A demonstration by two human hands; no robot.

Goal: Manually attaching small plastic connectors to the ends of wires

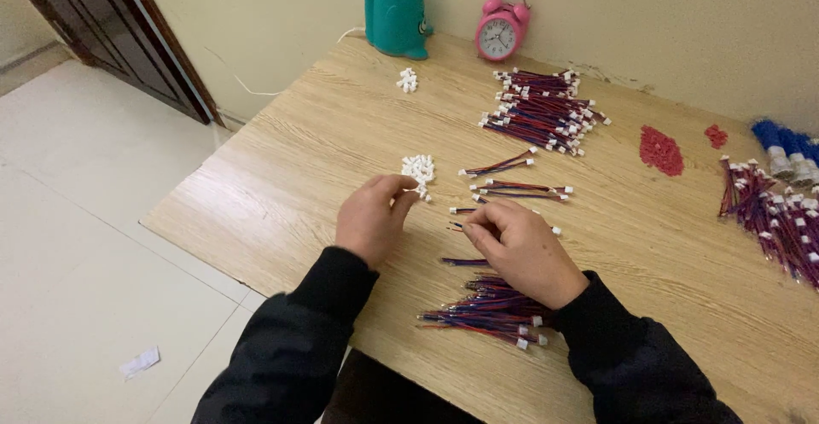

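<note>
Left hand [371,219]: curled, palm down on the wooden table [281,177]; thumb and forefinger pinched together at the near edge of the small white connector pile [418,170], apparently on one white piece, though too small to confirm.
White connector pile: just ahead of the left fingertips, touching or nearly so; loose little plastic housings heaped on the wood.
Right hand [525,249]: knuckles up, fingers bent and drawn close; tips closed on a thin red-and-blue wire [458,226] poking out leftward toward the left hand.
Wire in hand: between the two hands, bare end pointing at the left fingers, not quite meeting them.
Unfinished wire bundle [490,313]: directly under and behind the right wrist, near the table's front edge, partly hidden by the dark sleeve.
Loose wires with white ends [520,189]: just beyond the right hand, a few lying apart from each other.
Large finished heap [542,108]: well ahead, toward the wall.
Second white cluster [408,80]: far side, near the teal holder [395,16].
Pink alarm clock [502,27]: against the wall, beside the holder.
Red bits [661,151]: right of centre, well apart from both hands.
Another wire heap [776,219]: far right edge.
</note>
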